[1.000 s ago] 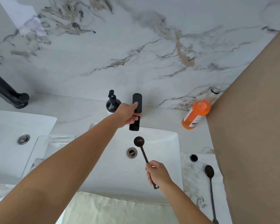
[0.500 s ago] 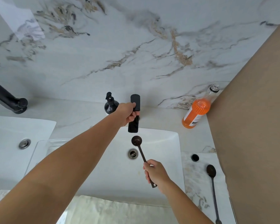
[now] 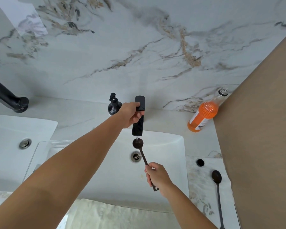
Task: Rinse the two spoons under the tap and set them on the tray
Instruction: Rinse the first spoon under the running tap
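Observation:
My right hand (image 3: 158, 176) grips the handle of a dark spoon (image 3: 139, 148) and holds its bowl just under the spout of the black tap (image 3: 137, 125), over the white basin (image 3: 168, 162). A thin stream of water falls onto the spoon's bowl. My left hand (image 3: 131, 114) is closed on the tap's lever handle (image 3: 141, 103). A second dark spoon (image 3: 217, 184) lies on the marble counter right of the basin. A clear tray (image 3: 41, 149) sits left of the basin, partly hidden by my left forearm.
A black soap dispenser (image 3: 113, 105) stands just left of the tap. An orange bottle (image 3: 203, 115) leans at the back right, beside a brown wall panel (image 3: 262, 129). A second basin (image 3: 12, 133) with another black tap (image 3: 8, 98) lies to the left. A small black cap (image 3: 200, 162) rests near the second spoon.
The spoon's bowl has moved up to sit right under the spout, and water now runs onto it. My left hand has shifted on the lever.

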The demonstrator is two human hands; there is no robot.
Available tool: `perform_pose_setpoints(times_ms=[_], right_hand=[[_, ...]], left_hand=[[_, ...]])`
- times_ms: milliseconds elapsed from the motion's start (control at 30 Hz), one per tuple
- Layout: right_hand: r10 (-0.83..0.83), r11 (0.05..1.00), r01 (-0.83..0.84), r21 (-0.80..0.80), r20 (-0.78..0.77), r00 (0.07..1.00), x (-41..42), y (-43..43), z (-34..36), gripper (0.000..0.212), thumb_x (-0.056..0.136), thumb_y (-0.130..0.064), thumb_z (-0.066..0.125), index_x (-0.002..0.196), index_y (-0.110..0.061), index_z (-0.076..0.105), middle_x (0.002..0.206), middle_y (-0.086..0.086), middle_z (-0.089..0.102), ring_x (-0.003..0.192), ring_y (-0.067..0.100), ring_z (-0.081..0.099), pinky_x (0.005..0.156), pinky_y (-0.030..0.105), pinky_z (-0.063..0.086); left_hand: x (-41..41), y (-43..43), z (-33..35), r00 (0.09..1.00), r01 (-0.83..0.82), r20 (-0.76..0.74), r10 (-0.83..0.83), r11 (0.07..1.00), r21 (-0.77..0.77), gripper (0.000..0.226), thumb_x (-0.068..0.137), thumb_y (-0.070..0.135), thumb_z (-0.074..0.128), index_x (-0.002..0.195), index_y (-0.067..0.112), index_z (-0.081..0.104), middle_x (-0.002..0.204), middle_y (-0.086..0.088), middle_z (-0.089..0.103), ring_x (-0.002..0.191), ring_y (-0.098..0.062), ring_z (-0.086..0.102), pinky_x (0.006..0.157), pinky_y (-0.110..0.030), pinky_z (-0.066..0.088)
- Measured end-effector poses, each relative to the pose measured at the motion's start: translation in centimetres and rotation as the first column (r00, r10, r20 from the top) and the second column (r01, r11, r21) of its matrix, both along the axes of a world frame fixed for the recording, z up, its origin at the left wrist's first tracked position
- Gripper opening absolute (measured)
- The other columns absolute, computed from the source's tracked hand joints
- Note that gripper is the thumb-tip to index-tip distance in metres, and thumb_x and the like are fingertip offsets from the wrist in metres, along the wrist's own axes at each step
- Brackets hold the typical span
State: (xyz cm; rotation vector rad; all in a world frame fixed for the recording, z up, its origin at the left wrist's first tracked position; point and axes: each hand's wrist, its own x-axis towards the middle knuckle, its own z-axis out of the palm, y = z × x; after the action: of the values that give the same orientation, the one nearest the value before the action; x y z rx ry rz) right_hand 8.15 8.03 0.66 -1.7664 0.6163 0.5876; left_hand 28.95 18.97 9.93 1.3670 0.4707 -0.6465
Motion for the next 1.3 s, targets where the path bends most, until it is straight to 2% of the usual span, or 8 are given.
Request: perform_pose_setpoints(times_ms=[133,233,433,667,833,1033,1167,1300], right_hand=[[-0.005,1.000,0.005,0.009,0.002,1.000,0.0,0.1,0.2,0.021,0.093,-0.015,0.045,0.074,-0.010,0.053,0.051,0.002,0.047,0.040,0.019,0.041,0.053,0.029,0.035],[-0.009,1.000,0.009,0.012,0.007,1.000,-0.1,0.1,0.2,0.021,0.093,-0.014,0.045,0.073,-0.011,0.053,0.050,0.002,0.047,0.040,0.019,0.041,0.052,0.028,0.035],[-0.002,1.000,0.003,-0.011,0.031,1.000,0.1,0.3,-0.1,0.022,0.094,-0.018,0.046,0.075,-0.012,0.054,0.048,0.000,0.050,0.040,0.018,0.042,0.049,0.026,0.038],[0.031,0.999,-0.027,-0.042,0.081,0.996,0.2,0.1,-0.3,0.022,0.096,-0.019,0.046,0.078,-0.011,0.055,0.055,0.006,0.052,0.045,0.020,0.042,0.055,0.029,0.037],[0.017,0.995,-0.008,-0.097,0.085,0.996,0.0,-0.9,-0.9,0.021,0.095,-0.017,0.048,0.078,-0.011,0.058,0.057,0.002,0.053,0.044,0.011,0.043,0.042,0.014,0.035],[0.104,0.977,-0.080,-0.196,0.113,0.988,1.1,-2.1,-1.2,0.021,0.093,-0.021,0.054,0.077,-0.017,0.065,0.059,-0.002,0.058,0.053,0.015,0.051,0.054,0.023,0.042],[0.308,0.841,-0.180,-0.511,0.177,0.935,2.2,-4.9,-0.9,0.018,0.095,-0.026,0.057,0.084,-0.017,0.069,0.064,-0.003,0.057,0.064,0.022,0.053,0.061,0.032,0.042],[0.598,0.457,-0.226,-0.860,0.109,0.794,4.5,-6.7,0.9,0.022,0.098,-0.030,0.051,0.090,-0.021,0.069,0.075,0.000,0.061,0.074,0.025,0.058,0.064,0.031,0.032]], left_hand=[[-1.6,2.7,-3.9,0.960,-0.280,0.068,0.273,0.949,0.142,0.039,0.097,0.032,0.044,0.076,0.006,0.064,0.063,-0.007,0.065,0.040,-0.014,0.047,0.036,-0.019,0.036],[-5.4,5.0,-8.6,0.946,-0.301,-0.040,0.322,0.916,0.265,0.031,0.096,0.031,0.052,0.096,0.003,0.063,0.086,-0.013,0.064,0.056,-0.019,0.052,0.048,-0.028,0.046],[-10.2,2.6,-11.6,0.955,-0.035,-0.295,-0.021,0.982,-0.184,0.037,0.092,0.035,0.063,0.108,0.002,0.063,0.101,-0.015,0.073,0.087,-0.032,0.070,0.097,-0.044,0.053],[-9.5,1.1,-10.6,0.988,-0.006,-0.151,-0.019,0.987,-0.163,0.015,0.102,0.013,0.047,0.107,0.006,0.058,0.078,-0.008,0.070,0.071,-0.019,0.072,0.064,-0.028,0.055],[-9.2,2.3,-10.2,0.988,0.048,-0.118,-0.099,0.924,-0.380,0.031,0.097,-0.012,0.039,0.118,-0.003,0.060,0.108,-0.022,0.070,0.097,-0.034,0.072,0.081,-0.039,0.058],[-8.9,2.4,-11.4,0.983,0.169,0.057,-0.173,0.983,0.071,0.027,0.094,0.023,0.063,0.087,-0.003,0.062,0.073,-0.023,0.069,0.066,-0.030,0.075,0.064,-0.038,0.064],[-8.0,3.5,-11.7,0.891,0.422,0.058,-0.451,0.868,0.259,0.022,0.099,0.016,0.052,0.094,-0.002,0.064,0.078,-0.018,0.071,0.069,-0.032,0.073,0.079,-0.051,0.061],[-7.5,3.7,-11.9,0.794,0.492,0.155,-0.588,0.771,0.404,0.021,0.087,-0.010,0.057,0.088,0.007,0.070,0.087,-0.017,0.069,0.075,-0.033,0.071,0.085,-0.045,0.060]])
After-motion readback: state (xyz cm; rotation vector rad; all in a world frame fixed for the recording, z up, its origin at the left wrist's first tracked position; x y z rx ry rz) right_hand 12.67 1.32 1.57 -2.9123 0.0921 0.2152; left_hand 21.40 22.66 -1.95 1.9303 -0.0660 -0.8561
